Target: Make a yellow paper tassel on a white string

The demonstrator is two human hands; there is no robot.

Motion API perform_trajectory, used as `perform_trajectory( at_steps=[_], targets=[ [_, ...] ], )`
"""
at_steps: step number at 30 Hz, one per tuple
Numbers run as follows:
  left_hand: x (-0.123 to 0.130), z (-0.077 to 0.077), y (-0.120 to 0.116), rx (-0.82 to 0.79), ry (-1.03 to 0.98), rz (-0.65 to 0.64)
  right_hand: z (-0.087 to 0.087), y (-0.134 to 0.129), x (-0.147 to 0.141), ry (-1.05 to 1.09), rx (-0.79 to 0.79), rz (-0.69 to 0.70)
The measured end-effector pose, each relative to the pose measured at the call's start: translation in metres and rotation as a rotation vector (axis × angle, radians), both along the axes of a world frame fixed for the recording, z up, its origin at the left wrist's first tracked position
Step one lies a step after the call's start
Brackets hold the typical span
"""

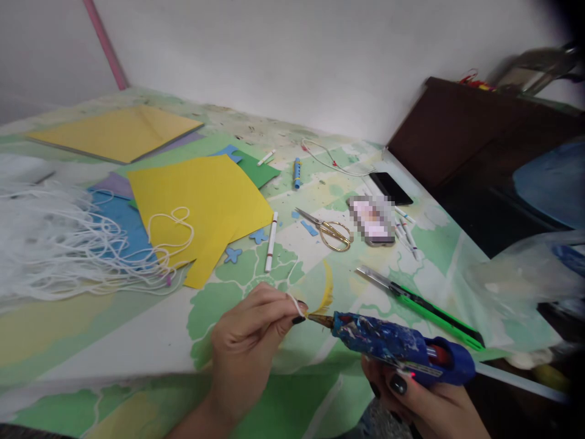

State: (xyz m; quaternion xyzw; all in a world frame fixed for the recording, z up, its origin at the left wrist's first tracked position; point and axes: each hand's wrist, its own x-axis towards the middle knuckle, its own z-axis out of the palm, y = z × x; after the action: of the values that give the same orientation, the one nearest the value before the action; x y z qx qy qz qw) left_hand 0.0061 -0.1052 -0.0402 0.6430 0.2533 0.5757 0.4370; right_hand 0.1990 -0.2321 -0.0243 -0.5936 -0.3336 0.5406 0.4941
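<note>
My left hand [256, 335] pinches a thin white cord [295, 302] between thumb and forefinger, above the front edge of the table. Part of the cord trails back over the tablecloth. In my right hand [420, 396] is a blue hot glue gun [384, 338], its body smeared and stained, with a red light showing near the thumb. The gun's metal nozzle points left and meets the cord at my left fingertips, or nearly so; I cannot tell whether it touches. A glue stick [521, 381] sticks out of the gun's back.
Yellow foam sheets [201, 201] and a heap of white cord [68, 244] lie left. Gold-handled scissors [336, 235], a green box cutter [434, 314], a marker [271, 242] and two phones, one black [391, 188], lie ahead and right. A dark cabinet [475, 140] stands at the right.
</note>
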Motion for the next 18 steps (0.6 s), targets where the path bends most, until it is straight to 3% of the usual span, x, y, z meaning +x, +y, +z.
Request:
perform_trajectory(
  at_steps=[11,18],
  targets=[
    [-0.0002,0.0029,-0.0013,0.001,0.012,0.013,0.0007,-0.0039,0.0005,-0.063,-0.004,-0.032],
    [-0.0007,0.0015,-0.0011,0.005,0.007,0.000,-0.0009,-0.0008,0.0016,-0.065,0.044,0.020]
  ],
)
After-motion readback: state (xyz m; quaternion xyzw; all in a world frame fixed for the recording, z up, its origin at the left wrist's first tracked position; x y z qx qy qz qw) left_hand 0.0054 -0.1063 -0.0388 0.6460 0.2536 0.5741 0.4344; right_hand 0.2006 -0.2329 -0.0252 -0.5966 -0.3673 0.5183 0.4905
